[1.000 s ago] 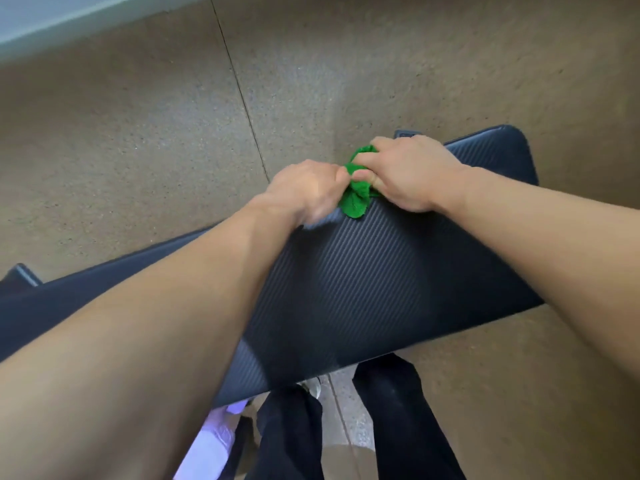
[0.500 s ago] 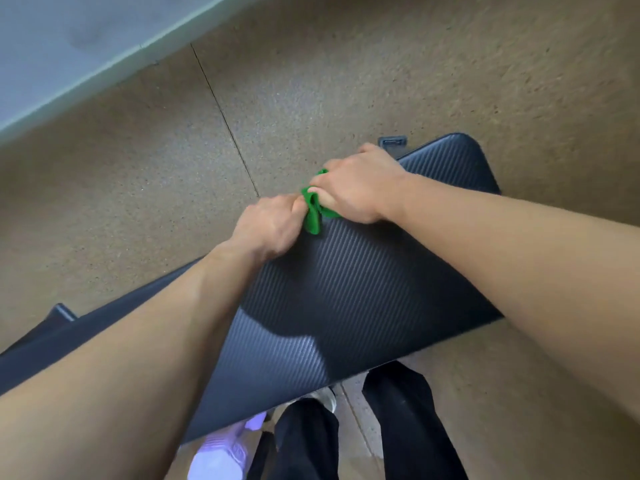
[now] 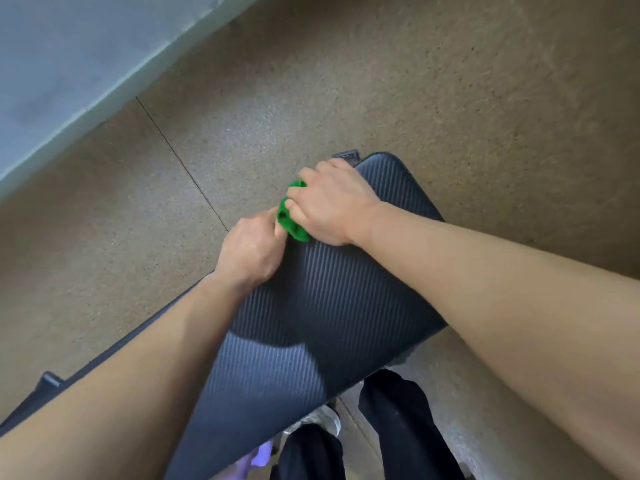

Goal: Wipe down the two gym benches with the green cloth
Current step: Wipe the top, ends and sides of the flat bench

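Note:
A black ribbed gym bench (image 3: 329,306) runs from the lower left to the upper right under my arms. A bunched green cloth (image 3: 290,220) lies at the bench's far edge. My right hand (image 3: 332,206) grips the cloth from the right, its fingers curled over it. My left hand (image 3: 251,251) sits just left of the cloth with curled fingers pinching its near end. Most of the cloth is hidden under the two hands. Only one bench is in view.
Brown speckled floor (image 3: 450,98) surrounds the bench, with a seam line running across it. A pale wall base (image 3: 104,81) crosses the upper left. My black trouser legs (image 3: 398,427) and shoes show below the bench's near edge.
Both hands with the cloth have stayed together near the bench's far edge. The view has shifted, so the bench end and hands sit lower and the wall shows more.

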A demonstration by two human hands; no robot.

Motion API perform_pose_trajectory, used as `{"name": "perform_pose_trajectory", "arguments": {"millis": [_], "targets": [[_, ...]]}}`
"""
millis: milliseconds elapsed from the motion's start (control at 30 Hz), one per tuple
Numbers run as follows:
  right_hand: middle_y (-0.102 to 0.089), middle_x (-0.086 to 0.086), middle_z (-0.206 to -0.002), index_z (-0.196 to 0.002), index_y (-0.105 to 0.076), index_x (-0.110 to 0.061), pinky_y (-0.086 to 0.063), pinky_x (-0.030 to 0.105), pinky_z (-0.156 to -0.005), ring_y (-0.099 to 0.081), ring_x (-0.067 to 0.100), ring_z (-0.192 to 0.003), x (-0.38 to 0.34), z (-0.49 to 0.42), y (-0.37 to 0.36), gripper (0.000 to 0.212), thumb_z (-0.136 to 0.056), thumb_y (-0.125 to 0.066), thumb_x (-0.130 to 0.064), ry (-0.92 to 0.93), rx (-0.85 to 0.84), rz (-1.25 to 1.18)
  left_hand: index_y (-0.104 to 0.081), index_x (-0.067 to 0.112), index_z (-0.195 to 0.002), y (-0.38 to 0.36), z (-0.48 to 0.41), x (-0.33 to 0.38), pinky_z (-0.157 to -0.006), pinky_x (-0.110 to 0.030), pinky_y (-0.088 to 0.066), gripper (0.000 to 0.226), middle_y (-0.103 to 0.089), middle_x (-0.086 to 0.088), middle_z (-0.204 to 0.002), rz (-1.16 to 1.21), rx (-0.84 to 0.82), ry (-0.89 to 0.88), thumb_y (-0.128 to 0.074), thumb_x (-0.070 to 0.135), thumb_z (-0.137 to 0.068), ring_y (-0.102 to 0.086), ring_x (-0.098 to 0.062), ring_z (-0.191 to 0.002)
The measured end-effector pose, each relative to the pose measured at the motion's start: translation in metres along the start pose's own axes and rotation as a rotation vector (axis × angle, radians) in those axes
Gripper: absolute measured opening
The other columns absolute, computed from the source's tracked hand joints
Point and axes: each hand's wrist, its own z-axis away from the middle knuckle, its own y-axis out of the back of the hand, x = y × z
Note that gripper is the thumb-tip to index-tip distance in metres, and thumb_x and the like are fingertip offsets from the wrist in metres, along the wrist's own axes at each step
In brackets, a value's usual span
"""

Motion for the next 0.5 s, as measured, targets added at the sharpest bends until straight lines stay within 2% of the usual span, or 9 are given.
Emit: {"name": "perform_pose_trajectory", "arguments": {"millis": [100,200,267,333,433,500], "targets": [[-0.063,0.007,-0.121,-0.118,-0.064,-0.028,-0.035,0.044,-0.100,-0.058,0.030,-0.112,0.018,0.002,0.002,0.046,-0.101,-0.026,-0.047,0.047,0.033,-0.010,-0.044,0.023,-0.079,0.000,-0.004,0.011,-0.077,-0.045,-0.043,0.036,-0.066,-0.025,-0.103,-0.013,0.023,0.009,-0.021,0.046,-0.095,-0.058,-0.048,-0.096],[-0.062,0.008,-0.117,-0.114,-0.063,-0.025,-0.040,0.043,-0.092,-0.059,0.031,-0.110,0.058,0.017,0.009,0.043,-0.100,-0.030,-0.048,0.023,0.079,-0.021,-0.055,0.016,-0.093,-0.006,-0.022,0.050,-0.080,-0.046,-0.044,0.028,-0.065,-0.025,-0.107,-0.065,0.072,0.009,-0.034,0.033,-0.098,-0.058,-0.048,-0.100],[-0.058,0.011,-0.115,-0.114,-0.061,-0.024,-0.042,0.045,-0.090,-0.057,0.034,-0.109,0.078,0.029,0.010,0.041,-0.100,-0.031,-0.047,-0.070,0.082,-0.106,-0.058,0.011,-0.101,-0.010,-0.035,0.077,-0.081,-0.047,-0.044,0.026,-0.065,-0.024,-0.108,-0.103,0.120,-0.037,-0.037,0.027,-0.096,-0.059,-0.048,-0.100],[-0.054,0.013,-0.117,-0.121,-0.058,-0.024,-0.043,0.046,-0.093,-0.056,0.037,-0.111,0.090,0.041,0.008,0.039,-0.101,-0.032,-0.045,-0.201,0.059,-0.264,-0.057,0.010,-0.108,-0.013,-0.044,0.097,-0.081,-0.047,-0.044,0.026,-0.064,-0.020,-0.110,-0.141,0.160,-0.104,-0.039,0.025,-0.095,-0.059,-0.046,-0.101],[-0.053,0.015,-0.130,-0.134,-0.051,-0.025,-0.041,0.044,-0.097,-0.054,0.038,-0.119,0.101,0.065,-0.003,0.039,-0.103,-0.034,-0.041,-0.444,0.058,-0.522,-0.055,0.014,-0.119,-0.017,-0.061,0.117,-0.081,-0.046,-0.045,0.031,-0.061,-0.013,-0.114,-0.173,0.181,-0.225,-0.037,0.028,-0.097,-0.059,-0.042,-0.103],[-0.056,0.018,-0.126,-0.126,-0.053,-0.017,-0.042,0.045,-0.093,-0.054,0.040,-0.116,0.101,0.092,-0.017,0.034,-0.103,-0.035,-0.036,-0.571,0.053,-0.619,-0.060,0.019,-0.113,-0.017,-0.073,0.132,-0.082,-0.043,-0.047,0.038,-0.062,-0.010,-0.114,-0.235,0.165,-0.342,-0.030,0.035,-0.095,-0.060,-0.039,-0.102]]}}
